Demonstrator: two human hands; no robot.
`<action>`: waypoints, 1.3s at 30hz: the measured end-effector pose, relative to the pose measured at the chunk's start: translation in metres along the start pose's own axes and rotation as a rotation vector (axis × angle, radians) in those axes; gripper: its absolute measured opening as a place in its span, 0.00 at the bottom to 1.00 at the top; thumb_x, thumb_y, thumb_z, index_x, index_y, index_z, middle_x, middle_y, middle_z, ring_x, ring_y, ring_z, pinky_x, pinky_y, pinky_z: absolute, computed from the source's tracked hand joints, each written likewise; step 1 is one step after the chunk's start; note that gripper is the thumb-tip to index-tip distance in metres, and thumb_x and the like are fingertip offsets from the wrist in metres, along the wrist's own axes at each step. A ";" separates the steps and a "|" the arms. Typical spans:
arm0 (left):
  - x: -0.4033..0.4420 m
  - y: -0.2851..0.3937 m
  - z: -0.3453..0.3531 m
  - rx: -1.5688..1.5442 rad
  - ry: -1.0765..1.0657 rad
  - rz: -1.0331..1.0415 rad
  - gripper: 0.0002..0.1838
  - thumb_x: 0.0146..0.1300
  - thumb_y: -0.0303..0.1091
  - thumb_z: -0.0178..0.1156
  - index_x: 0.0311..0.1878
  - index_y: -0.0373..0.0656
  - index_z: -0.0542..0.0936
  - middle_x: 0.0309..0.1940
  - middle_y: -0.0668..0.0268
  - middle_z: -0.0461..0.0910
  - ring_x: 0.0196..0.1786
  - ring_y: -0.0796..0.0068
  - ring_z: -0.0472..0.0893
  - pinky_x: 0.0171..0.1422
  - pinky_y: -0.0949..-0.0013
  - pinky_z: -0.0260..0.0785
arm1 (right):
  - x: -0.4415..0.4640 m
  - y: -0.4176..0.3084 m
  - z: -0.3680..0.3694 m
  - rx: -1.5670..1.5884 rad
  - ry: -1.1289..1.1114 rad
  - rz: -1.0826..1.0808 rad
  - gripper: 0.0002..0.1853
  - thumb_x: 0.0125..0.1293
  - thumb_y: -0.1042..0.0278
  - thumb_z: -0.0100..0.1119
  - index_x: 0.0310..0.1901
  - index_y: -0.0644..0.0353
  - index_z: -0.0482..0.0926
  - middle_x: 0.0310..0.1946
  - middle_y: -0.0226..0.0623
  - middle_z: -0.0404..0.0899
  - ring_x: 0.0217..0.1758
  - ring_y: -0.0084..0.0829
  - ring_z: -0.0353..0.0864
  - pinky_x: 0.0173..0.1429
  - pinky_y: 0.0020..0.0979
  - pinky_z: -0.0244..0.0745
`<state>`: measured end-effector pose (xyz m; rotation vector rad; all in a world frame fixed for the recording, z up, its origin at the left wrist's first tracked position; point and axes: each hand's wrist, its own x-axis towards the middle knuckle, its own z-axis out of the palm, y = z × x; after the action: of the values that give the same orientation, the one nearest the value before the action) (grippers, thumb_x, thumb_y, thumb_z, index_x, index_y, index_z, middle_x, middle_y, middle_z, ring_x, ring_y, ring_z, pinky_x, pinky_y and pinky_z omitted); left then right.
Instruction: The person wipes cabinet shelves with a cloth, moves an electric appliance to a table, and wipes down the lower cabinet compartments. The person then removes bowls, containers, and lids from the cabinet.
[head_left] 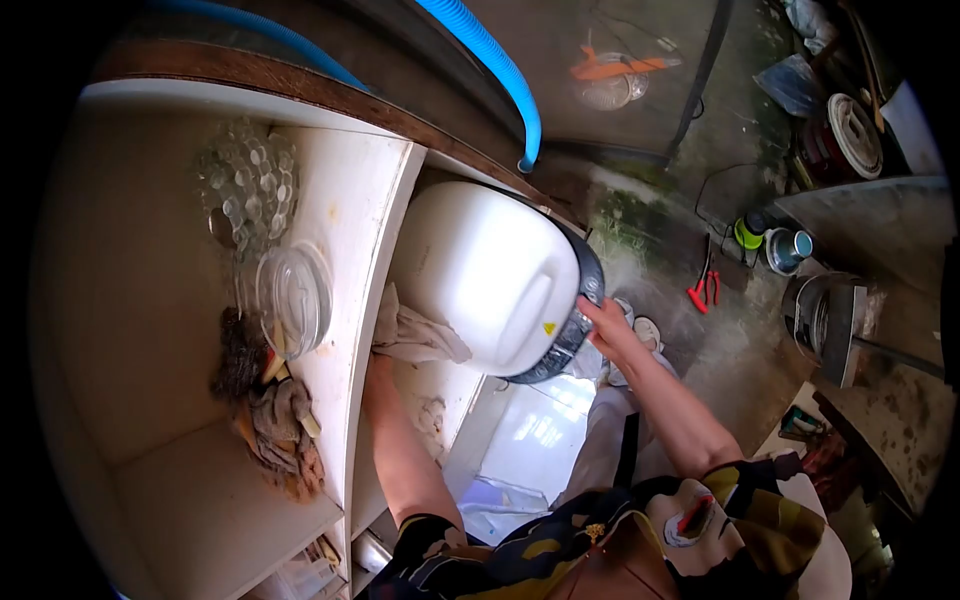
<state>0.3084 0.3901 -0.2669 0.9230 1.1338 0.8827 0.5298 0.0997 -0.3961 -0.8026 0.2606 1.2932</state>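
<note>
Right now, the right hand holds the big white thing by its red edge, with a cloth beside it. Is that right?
Not quite: the edge is dark, not red. The head view shows the right hand holding the big white thing there, with a cloth beside it.

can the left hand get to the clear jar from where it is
Probably not directly: the white partition stands between the left hand and the clear jar, and that hand seems busy with the cloth.
</note>
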 end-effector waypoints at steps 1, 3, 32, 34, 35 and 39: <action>0.002 0.000 -0.003 0.007 -0.009 -0.016 0.19 0.66 0.36 0.50 0.57 0.39 0.69 0.53 0.60 0.73 0.55 0.65 0.74 0.60 0.62 0.67 | -0.007 0.003 -0.008 0.071 0.042 -0.022 0.14 0.62 0.64 0.59 0.47 0.62 0.74 0.39 0.30 0.79 0.36 0.19 0.79 0.34 0.18 0.73; 0.006 -0.002 -0.005 -0.005 0.016 -0.129 0.19 0.66 0.35 0.52 0.57 0.38 0.70 0.52 0.60 0.74 0.53 0.65 0.74 0.58 0.64 0.68 | -0.022 0.004 -0.030 0.077 0.040 -0.026 0.15 0.63 0.65 0.58 0.48 0.62 0.74 0.40 0.31 0.79 0.38 0.19 0.79 0.37 0.20 0.74; -0.153 -0.076 0.112 -0.217 -0.854 -0.684 0.19 0.66 0.47 0.46 0.53 0.48 0.74 0.48 0.67 0.76 0.53 0.72 0.74 0.60 0.62 0.65 | -0.288 -0.048 -0.119 0.048 0.500 -0.451 0.26 0.59 0.56 0.62 0.52 0.67 0.70 0.42 0.39 0.78 0.43 0.28 0.79 0.46 0.31 0.77; -0.216 -0.078 0.150 0.029 -0.687 -0.669 0.21 0.66 0.49 0.43 0.57 0.50 0.70 0.53 0.66 0.73 0.57 0.69 0.70 0.64 0.59 0.62 | -0.347 -0.045 -0.129 -0.062 0.519 -0.515 0.33 0.54 0.54 0.67 0.54 0.70 0.68 0.47 0.43 0.75 0.48 0.30 0.76 0.48 0.30 0.75; -0.244 -0.076 0.171 0.058 -0.804 -0.724 0.21 0.66 0.49 0.43 0.57 0.50 0.70 0.53 0.66 0.73 0.57 0.69 0.70 0.64 0.59 0.62 | -0.370 -0.040 -0.129 -0.034 0.603 -0.547 0.36 0.52 0.52 0.68 0.53 0.74 0.67 0.48 0.45 0.74 0.50 0.32 0.75 0.48 0.30 0.75; -0.339 -0.051 0.192 0.114 -1.086 -0.387 0.25 0.67 0.51 0.41 0.62 0.47 0.64 0.59 0.62 0.68 0.60 0.64 0.68 0.65 0.57 0.60 | -0.434 -0.018 -0.144 0.011 0.586 -0.603 0.42 0.51 0.45 0.67 0.54 0.77 0.66 0.47 0.51 0.74 0.49 0.36 0.76 0.50 0.31 0.73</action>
<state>0.4350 0.0319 -0.1667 1.0188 0.3720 -0.0630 0.4572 -0.3224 -0.2338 -1.1354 0.4481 0.4730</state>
